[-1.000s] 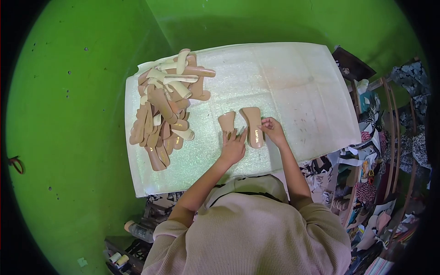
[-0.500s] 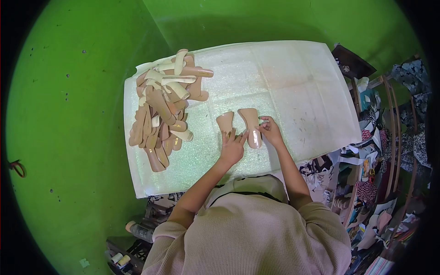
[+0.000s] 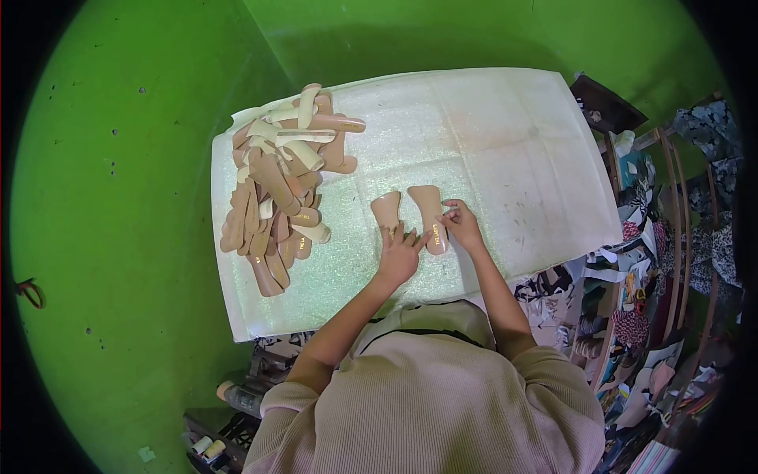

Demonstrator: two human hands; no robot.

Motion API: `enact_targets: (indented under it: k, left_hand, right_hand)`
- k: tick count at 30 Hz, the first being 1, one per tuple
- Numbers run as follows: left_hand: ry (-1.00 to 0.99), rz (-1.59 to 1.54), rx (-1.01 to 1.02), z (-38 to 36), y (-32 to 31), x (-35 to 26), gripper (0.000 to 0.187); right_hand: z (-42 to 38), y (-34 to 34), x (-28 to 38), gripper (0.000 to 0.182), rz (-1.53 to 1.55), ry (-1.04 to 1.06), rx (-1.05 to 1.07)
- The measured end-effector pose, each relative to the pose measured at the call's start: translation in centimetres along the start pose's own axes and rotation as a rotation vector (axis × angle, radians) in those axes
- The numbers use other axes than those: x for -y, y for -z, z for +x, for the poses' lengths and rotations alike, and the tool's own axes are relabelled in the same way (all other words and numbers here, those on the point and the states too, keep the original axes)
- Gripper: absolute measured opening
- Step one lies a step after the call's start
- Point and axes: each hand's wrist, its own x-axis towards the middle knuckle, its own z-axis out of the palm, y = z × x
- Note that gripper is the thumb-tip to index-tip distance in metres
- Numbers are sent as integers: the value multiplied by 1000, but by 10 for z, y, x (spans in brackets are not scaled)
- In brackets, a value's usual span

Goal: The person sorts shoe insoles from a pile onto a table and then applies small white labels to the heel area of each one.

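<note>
Two tan shoe insoles lie side by side on the white-covered table. My left hand (image 3: 400, 255) rests with spread fingers over the lower part of the left insole (image 3: 385, 208), hiding that end. Its thumb reaches the left edge of the right insole (image 3: 427, 207), which has gold lettering along its lower half. On that insole's other side is my right hand (image 3: 463, 227), its thumb at the edge and its forefinger apart from the thumb. Neither hand visibly grips anything.
A heap of loose insoles (image 3: 272, 174), tan and cream sides showing, covers the table's left part. The white sheet (image 3: 521, 174) spreads over the tabletop. Green walls (image 3: 142, 237) stand behind and at left. Cluttered shelves (image 3: 632, 316) with fabric and scraps are at right.
The right insole has turned slightly and lies at a different slant; its glare has faded and the gold lettering reads more clearly. Both hands have barely shifted.
</note>
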Motion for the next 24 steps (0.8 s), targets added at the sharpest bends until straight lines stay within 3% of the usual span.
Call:
enact_targets:
  k: [24]
  left_hand:
    - [-9, 15, -45, 0, -8, -3, 52]
  right_hand:
    - [-7, -7, 15, 35, -361, -19, -84]
